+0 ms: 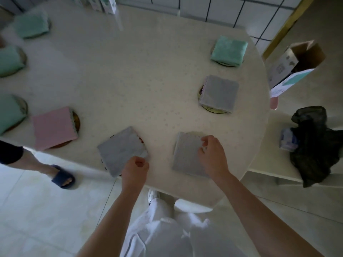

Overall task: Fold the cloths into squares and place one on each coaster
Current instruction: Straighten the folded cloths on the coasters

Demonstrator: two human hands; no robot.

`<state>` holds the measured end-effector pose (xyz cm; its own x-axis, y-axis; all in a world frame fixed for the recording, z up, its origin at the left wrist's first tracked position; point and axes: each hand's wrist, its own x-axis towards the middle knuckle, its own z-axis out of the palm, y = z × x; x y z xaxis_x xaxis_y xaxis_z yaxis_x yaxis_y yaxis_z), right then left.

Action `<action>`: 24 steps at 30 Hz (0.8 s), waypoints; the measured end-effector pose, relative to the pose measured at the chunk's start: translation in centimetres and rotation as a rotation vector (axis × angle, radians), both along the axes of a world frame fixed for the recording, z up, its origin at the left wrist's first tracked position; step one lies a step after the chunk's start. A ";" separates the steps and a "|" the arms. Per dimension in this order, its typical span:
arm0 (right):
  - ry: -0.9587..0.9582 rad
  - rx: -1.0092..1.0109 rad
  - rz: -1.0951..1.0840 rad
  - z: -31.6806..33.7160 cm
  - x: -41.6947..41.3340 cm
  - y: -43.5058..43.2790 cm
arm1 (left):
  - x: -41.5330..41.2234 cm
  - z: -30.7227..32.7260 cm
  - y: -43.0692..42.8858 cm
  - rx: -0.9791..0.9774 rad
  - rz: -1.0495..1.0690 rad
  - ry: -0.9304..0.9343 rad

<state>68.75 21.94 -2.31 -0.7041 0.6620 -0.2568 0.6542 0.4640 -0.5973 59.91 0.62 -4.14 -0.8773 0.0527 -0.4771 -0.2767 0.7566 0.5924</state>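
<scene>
Two folded grey cloths lie near the table's front edge. My right hand (pixel 211 154) rests on the right-hand grey cloth (pixel 187 153) with its fingers curled on the cloth's right edge. My left hand (pixel 136 166) is loosely curled at the near corner of the left grey cloth (pixel 121 149); whether it pinches the corner is unclear. That cloth covers a coaster (pixel 141 140) of which only a sliver shows. No coaster shows under the right grey cloth. Farther back, a third grey cloth (pixel 220 92) and a teal cloth (pixel 229 50) each sit on a coaster.
A pink folded cloth (pixel 53 127) on a coaster lies at the left, with several teal cloths (pixel 9 114) on coasters beyond it. The round white table (pixel 130 80) ends close to my body. Another person's leg and slipper (pixel 62 178) stand at the left. A black bag (pixel 315 143) and an open box (pixel 295 62) are at the right.
</scene>
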 end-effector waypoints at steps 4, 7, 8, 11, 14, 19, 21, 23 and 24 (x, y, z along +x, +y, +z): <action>0.028 -0.098 0.070 0.0 -3.4 -3.6 | -1.7 1.1 -3.7 0.028 0.099 0.115; 0.007 -0.163 0.102 -0.3 -5.7 -6.6 | -3.2 1.1 -6.8 0.018 0.147 0.125; -0.009 -0.186 0.106 -0.5 -6.4 -7.6 | -3.8 0.9 -7.8 0.019 0.165 0.117; -0.079 -0.260 0.098 -1.2 -8.6 -10.5 | -5.4 0.2 -10.4 0.044 0.224 0.008; -0.164 -0.294 0.077 -1.8 -10.7 -12.9 | -6.7 -0.8 -11.9 0.168 0.296 -0.214; -0.223 -0.256 -0.015 -2.0 -12.3 -14.8 | -7.3 -0.8 -11.9 0.371 0.375 -0.463; -0.252 -0.286 -0.063 -2.0 -12.6 -14.8 | -7.2 -0.8 -11.6 0.416 0.420 -0.517; -0.282 -0.327 -0.101 -1.8 -12.8 -14.7 | -7.3 -0.8 -11.5 0.446 0.463 -0.566; -0.284 -0.344 -0.116 -1.7 -12.9 -14.6 | -7.5 -0.8 -11.5 0.456 0.473 -0.584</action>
